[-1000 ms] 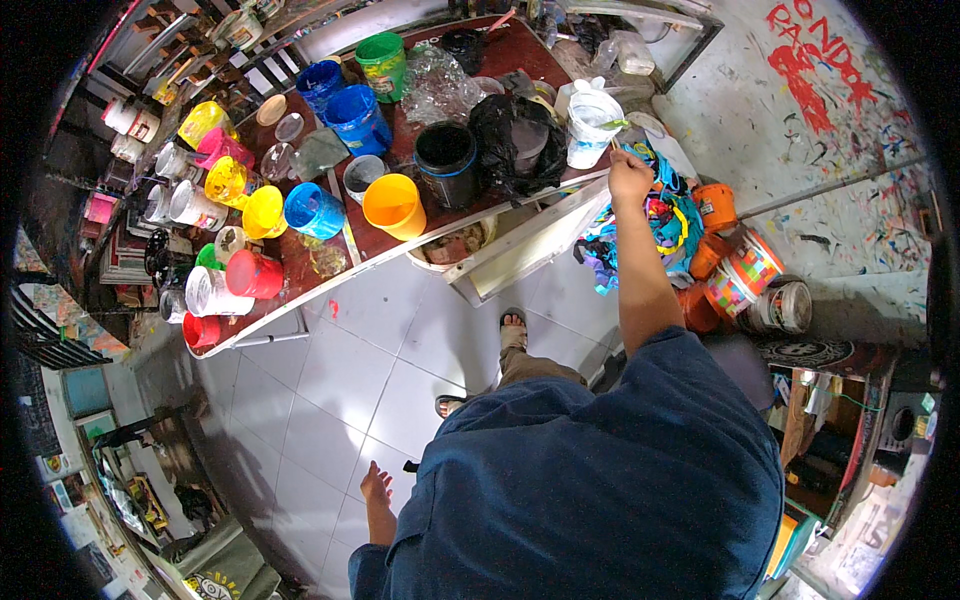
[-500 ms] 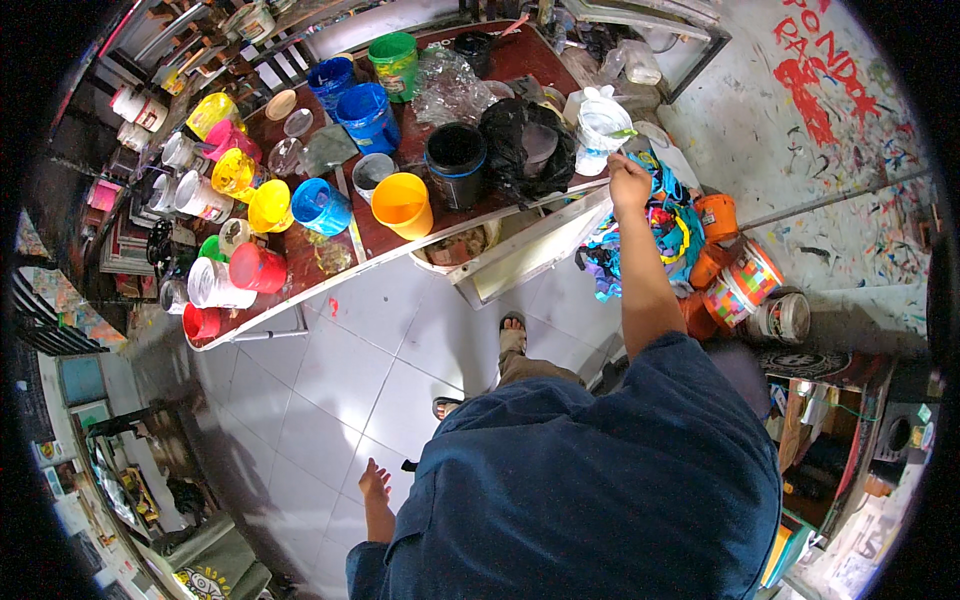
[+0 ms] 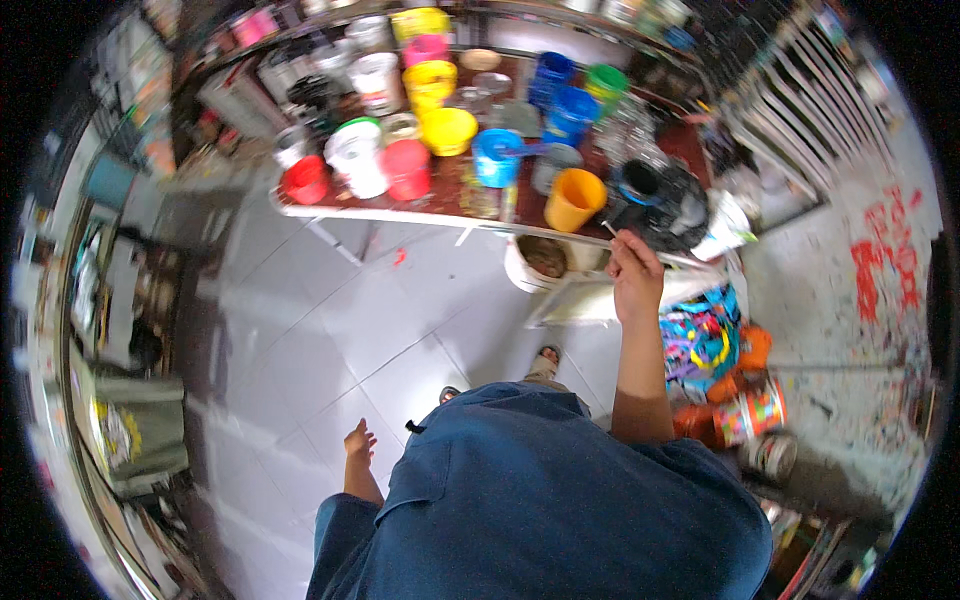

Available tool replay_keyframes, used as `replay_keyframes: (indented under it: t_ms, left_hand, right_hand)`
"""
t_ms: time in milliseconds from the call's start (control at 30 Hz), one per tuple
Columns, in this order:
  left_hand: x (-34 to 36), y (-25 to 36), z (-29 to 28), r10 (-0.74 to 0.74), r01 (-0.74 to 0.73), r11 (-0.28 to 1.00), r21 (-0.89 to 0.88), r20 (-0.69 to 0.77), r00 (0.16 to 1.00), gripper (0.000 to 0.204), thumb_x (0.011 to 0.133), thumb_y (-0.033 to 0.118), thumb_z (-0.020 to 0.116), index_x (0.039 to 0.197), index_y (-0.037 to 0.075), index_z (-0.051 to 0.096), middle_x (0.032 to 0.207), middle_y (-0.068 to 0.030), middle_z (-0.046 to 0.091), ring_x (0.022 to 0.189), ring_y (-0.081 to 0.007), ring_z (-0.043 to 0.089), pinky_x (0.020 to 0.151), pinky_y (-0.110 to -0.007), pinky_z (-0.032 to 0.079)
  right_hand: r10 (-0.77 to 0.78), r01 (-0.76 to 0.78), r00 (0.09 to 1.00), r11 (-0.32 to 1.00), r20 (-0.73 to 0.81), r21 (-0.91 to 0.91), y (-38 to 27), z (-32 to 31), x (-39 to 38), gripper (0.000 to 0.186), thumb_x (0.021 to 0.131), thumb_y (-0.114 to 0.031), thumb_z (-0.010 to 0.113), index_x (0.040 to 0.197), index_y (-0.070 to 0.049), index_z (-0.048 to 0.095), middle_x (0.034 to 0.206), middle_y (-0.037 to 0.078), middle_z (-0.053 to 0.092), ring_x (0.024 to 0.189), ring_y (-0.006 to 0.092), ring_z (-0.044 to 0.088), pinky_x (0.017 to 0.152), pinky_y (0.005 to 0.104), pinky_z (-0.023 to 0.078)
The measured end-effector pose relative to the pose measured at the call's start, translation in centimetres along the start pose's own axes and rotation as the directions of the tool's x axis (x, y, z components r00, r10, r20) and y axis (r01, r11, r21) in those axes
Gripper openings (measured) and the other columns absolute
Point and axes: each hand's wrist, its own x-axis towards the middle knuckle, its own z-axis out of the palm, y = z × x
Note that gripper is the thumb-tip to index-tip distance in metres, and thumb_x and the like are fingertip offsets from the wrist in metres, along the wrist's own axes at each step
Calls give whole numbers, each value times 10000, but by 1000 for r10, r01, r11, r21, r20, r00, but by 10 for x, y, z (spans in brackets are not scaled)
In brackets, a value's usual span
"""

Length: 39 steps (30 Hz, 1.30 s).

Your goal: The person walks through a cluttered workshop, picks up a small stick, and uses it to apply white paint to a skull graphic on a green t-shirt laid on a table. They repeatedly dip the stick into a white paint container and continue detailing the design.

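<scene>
My right hand (image 3: pixel 636 272) is raised at the table's front edge, its fingers closed on a thin pale stick (image 3: pixel 609 229) whose far end is hard to make out. Just beyond it are an orange cup (image 3: pixel 575 200), a black bucket (image 3: pixel 640 182) and a crumpled black plastic bag (image 3: pixel 685 212). To the hand's right, a white bucket (image 3: pixel 722 226) sits at the table's corner. My left hand (image 3: pixel 360 442) hangs low over the floor, its fingers apart, holding nothing.
Paint buckets crowd the red-brown table (image 3: pixel 470 190), among them a blue tub (image 3: pixel 497 158), a yellow tub (image 3: pixel 447 131) and a red tub (image 3: pixel 406 168). A white pail (image 3: pixel 532 268) stands beneath its edge. Colourful rags (image 3: pixel 700 340) and a patterned bucket (image 3: pixel 752 412) lie at the right.
My right hand has moved left from beside the white bucket toward the orange cup, with a thin stick now showing in it. The view has turned left. My left hand still hangs free.
</scene>
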Motion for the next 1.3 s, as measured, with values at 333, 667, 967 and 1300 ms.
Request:
replay_keyframes:
  t_ms: [333,667,967,1300]
  left_hand:
    - [17,-106,-124,-168,135,847,-515,-18,986,819,942,622,531,1511,49,392,1489,-172,495,1318,-317,515,1081,-554,310]
    - [35,-157,-150,-345,182,338,-924,58,937,791,959,595,515,1521,55,379,1507,-140,480,1307,-282,524,1117,-518,300]
    - [53,-146,-266,-584,192,457,-869,-131,801,653,902,501,683,1298,-12,601,1141,-158,692,938,-220,663,749,-372,481]
    - [70,-168,-294,-682,-46,-270,-962,158,714,576,928,541,603,1267,76,590,1087,-100,678,998,-272,653,897,-491,426]
  right_hand:
    - [122,-94,679,992,724,-79,95,258,-140,230,967,-130,661,1116,43,684,789,29,593,682,105,499,613,254,383]
    - [478,-435,180,822,859,-366,198,469,-232,250,1018,-242,602,988,-4,674,679,-26,491,594,64,390,558,244,320]
    - [441,-431,-273,738,855,-519,303,710,-359,276,1044,-260,563,1082,-6,663,641,4,543,552,85,442,532,243,355]
    - [316,-359,-663,661,678,-659,361,845,-529,178,985,-123,640,1113,-16,703,826,48,675,691,119,584,649,259,493]
